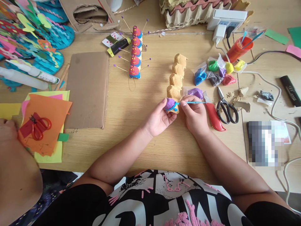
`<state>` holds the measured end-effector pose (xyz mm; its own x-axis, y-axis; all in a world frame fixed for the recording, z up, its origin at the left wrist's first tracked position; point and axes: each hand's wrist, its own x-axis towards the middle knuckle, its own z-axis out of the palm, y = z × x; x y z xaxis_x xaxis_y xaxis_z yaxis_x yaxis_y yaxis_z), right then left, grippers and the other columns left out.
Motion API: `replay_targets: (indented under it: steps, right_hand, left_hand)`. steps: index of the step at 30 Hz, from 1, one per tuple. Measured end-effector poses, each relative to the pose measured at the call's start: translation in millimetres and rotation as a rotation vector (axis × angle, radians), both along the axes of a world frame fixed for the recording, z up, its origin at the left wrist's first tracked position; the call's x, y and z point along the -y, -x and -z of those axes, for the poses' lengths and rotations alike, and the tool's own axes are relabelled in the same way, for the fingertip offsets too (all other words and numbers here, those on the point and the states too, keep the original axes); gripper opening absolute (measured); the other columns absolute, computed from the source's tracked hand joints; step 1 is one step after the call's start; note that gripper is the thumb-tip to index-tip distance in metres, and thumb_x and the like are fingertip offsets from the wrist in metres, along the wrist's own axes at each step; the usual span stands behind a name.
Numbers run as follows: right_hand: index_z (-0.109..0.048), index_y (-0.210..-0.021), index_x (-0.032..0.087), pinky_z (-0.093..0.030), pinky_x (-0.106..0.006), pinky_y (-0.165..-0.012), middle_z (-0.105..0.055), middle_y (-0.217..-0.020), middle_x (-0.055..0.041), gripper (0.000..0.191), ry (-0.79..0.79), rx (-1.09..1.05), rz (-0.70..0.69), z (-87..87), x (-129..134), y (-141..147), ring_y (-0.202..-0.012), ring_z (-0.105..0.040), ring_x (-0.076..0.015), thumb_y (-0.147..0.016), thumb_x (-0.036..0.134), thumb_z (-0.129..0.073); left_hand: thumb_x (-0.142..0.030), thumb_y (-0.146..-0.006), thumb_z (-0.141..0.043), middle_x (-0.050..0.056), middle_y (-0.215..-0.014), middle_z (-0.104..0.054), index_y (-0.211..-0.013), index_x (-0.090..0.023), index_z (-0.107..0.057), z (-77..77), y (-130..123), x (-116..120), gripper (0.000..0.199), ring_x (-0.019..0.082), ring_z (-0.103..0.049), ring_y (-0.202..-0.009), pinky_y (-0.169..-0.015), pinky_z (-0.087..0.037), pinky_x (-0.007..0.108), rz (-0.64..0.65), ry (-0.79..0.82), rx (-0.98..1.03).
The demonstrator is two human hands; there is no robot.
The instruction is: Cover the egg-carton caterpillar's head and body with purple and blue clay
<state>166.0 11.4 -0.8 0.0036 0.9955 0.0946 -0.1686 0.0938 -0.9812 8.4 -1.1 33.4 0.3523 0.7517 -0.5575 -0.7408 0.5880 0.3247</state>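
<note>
My left hand is closed around the near end of a tan egg-carton strip with several bumps. Its nearest bump is covered with purple clay, edged by blue clay. Pinched in my right hand is a thin blue stick, its tip touching the blue clay. A bag of purple clay lies just beyond my right hand. Beside that hand are a red-handled cutter and black scissors. Farther off stands a finished-looking red and blue egg-carton caterpillar with purple-tipped sticks.
Bags of coloured clay and a red cup lie at right, near a power strip and cables. Cardboard, orange paper and red scissors are at left. Another person's arm rests at the left edge.
</note>
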Motion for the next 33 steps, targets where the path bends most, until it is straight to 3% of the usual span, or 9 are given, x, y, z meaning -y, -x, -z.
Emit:
replay_targets:
  steps: [10,24,33]
  right_hand:
    - [-0.068,-0.083,0.026,-0.048,-0.033,-0.086,-0.061,-0.092,0.0004,0.034,0.008,-0.084,-0.048,-1.8,-2.8,-2.3,-0.088,-0.056,-0.0165,-0.084,0.054,-0.087]
    - [-0.065,-0.081,0.025,-0.044,-0.030,-0.071,-0.058,-0.086,0.0018,0.041,0.072,-0.085,-0.034,-4.5,-3.3,-0.5,-0.077,-0.051,-0.0140,-0.079,0.055,-0.091]
    - [-0.065,-0.081,0.025,-0.046,-0.030,-0.079,-0.059,-0.089,0.0015,0.039,0.070,-0.132,-0.037,-3.7,-3.2,-2.0,-0.083,-0.054,-0.0148,-0.078,0.054,-0.092]
  left_hand:
    - [-0.040,-0.098,-0.073,0.000,-0.082,-0.071,-0.098,-0.017,-0.072,2.9,0.0,0.8,0.022,0.009,-0.068,-0.071,-0.069,-0.060,0.020,-0.002,-0.006,0.002]
    - [-0.037,-0.097,-0.073,0.000,-0.082,-0.071,-0.100,-0.018,-0.071,0.6,-1.1,1.7,0.019,0.009,-0.067,-0.068,-0.068,-0.059,0.021,0.011,-0.010,-0.006]
    - [-0.038,-0.095,-0.076,0.000,-0.082,-0.071,-0.099,-0.018,-0.071,2.1,-1.9,2.8,0.022,0.009,-0.067,-0.069,-0.068,-0.058,0.021,0.011,-0.034,-0.014]
